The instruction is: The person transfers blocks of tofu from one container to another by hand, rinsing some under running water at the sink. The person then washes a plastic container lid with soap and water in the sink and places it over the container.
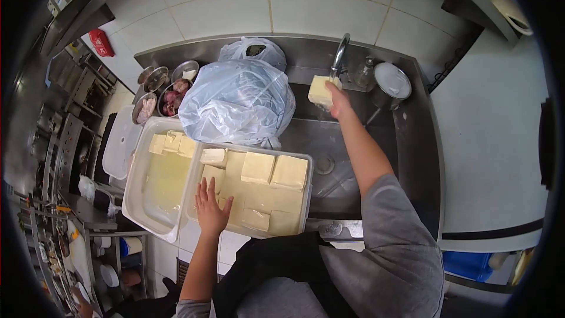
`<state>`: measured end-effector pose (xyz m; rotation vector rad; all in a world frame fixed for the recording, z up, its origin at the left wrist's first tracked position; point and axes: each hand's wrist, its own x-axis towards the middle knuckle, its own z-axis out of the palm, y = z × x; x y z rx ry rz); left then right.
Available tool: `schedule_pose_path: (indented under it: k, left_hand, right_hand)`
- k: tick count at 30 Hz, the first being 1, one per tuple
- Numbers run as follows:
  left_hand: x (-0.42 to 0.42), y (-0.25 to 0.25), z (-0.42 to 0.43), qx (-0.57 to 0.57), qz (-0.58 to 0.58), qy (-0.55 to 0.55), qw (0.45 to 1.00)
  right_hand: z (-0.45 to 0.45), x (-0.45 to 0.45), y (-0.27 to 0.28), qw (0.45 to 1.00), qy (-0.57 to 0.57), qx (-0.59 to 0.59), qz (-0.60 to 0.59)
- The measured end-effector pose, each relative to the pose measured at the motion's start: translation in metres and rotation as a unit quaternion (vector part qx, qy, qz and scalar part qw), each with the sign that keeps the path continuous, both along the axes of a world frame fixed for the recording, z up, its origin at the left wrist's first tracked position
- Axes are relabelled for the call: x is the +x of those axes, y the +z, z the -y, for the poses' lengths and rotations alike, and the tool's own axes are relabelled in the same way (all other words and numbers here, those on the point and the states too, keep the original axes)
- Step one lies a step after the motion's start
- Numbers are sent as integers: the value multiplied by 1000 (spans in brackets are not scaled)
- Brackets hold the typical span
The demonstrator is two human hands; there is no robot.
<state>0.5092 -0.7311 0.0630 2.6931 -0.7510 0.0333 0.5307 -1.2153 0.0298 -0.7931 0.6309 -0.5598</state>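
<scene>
My right hand (339, 101) grips a pale yellow block of tofu (321, 92) under the faucet (341, 53), over the sink (365, 141). Water runs off the block. My left hand (212, 207) is open, fingers spread, over the left side of a white plastic tub (308, 184). Whether it touches the tofu under it is hidden. Several tofu blocks (257, 168) lie in cloudy liquid in this tub. Beside it on the left, a second tub (133, 200) holds yellowish liquid, with a few tofu pieces (172, 143) at its far end.
A large filled plastic bag (238, 103) stands behind the tubs. Metal bowls, one with red onions (174, 99), sit left of it. A glass bottle (364, 73) and a metal pot (391, 82) stand right of the faucet. A white lid (122, 141) lies far left.
</scene>
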Motion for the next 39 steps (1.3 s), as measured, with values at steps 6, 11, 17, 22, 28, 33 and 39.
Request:
schedule_pose_path:
  k: [6,11,17,22,28,33,39]
  left_hand:
    - [0,7,5,147,-75,4,986]
    - [4,3,4,151,-108,-3,983]
    - [6,-2,1,123,-96,-28,987]
    - [4,-4,-4,87,-92,-23,992]
    - [9,-4,1,-145,-48,-94,984]
    - [9,15,36,-445,-532,-53,718]
    - [1,16,34,-439,-667,-64,599]
  right_hand:
    - [10,30,35,808,123,-478,-322]
    - [20,3,54,869,157,-420,-207]
    - [5,-38,55,960,115,-229,-111]
    - [-31,-66,29,993,-43,12,-112]
    - [-148,-97,49,981,154,106,58]
    - [-260,-101,79,981,162,99,-28]
    - [-312,-118,58,983,177,-1,-41]
